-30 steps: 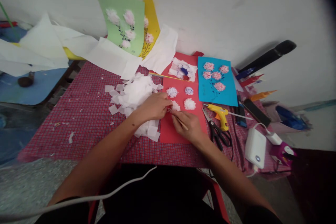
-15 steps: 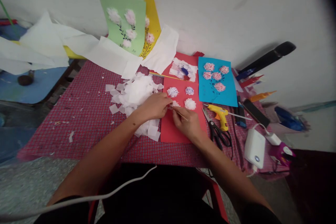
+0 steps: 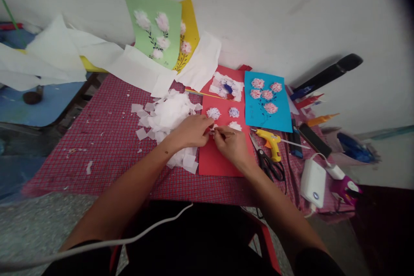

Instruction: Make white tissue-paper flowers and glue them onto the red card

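My left hand (image 3: 196,130) is closed in a pinch over the red card (image 3: 220,159), with a small pale piece of tissue paper (image 3: 211,132) at its fingertips. My right hand (image 3: 230,143) meets it there, its fingers closed on a thin stick (image 3: 229,133). A partly covered white paper flower lies just beyond the fingertips. Farther up the card are a purple-speckled white flower (image 3: 213,113) and a purplish flower (image 3: 233,112). A white flower (image 3: 235,126) shows behind my right hand. Under and beside my left forearm is a heap of white tissue squares (image 3: 170,110).
To the right lie scissors (image 3: 271,166), a yellow glue gun (image 3: 270,140), a white power bank (image 3: 313,183) and a blue flower card (image 3: 268,114). Green (image 3: 155,30) and yellow (image 3: 191,21) cards lean on the wall. Purple-stained tissue (image 3: 223,84) sits behind the red card.
My right hand has turned slightly and shifted up, so the stick now lies flatter and the white flower behind is more covered. My left hand has barely moved.
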`<state>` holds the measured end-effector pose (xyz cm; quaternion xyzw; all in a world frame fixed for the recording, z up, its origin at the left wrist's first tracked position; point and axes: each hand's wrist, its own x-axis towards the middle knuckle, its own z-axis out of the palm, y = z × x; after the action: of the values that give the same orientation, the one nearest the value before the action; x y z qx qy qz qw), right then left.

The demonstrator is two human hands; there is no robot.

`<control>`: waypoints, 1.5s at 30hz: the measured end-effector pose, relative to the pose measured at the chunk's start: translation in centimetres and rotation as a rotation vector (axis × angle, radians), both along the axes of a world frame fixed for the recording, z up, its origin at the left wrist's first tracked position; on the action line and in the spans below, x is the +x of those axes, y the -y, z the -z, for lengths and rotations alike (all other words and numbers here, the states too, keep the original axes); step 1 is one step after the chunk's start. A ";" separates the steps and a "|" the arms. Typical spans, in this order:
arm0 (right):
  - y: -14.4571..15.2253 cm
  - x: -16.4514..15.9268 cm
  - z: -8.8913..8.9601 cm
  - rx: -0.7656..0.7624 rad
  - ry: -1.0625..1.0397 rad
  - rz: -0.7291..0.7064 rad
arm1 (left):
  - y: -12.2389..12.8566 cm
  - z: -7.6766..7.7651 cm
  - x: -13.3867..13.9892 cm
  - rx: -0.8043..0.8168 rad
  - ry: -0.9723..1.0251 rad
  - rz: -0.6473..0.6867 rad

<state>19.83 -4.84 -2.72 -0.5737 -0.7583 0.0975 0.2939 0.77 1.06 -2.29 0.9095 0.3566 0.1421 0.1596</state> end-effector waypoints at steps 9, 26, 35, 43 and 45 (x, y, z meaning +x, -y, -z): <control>0.2 0.2 0.5 0.015 -0.045 -0.026 | 0.1 0.8 0.7 0.049 -0.028 -0.032; 0.9 0.3 1.3 0.112 -0.094 -0.010 | 0.1 1.0 0.9 0.044 -0.047 -0.050; 1.1 0.5 1.6 0.183 -0.120 0.000 | 0.2 1.1 1.1 0.055 -0.084 -0.076; 1.2 0.7 1.1 0.217 -0.136 -0.036 | 0.2 1.0 1.0 0.053 -0.065 -0.066; 1.2 0.7 1.0 0.232 -0.141 -0.032 | 0.1 1.2 1.0 0.062 -0.062 -0.066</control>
<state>20.56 -6.08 -3.70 -0.5155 -0.7509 0.0538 0.4094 1.76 0.92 -3.49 0.9056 0.3867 0.1302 0.1154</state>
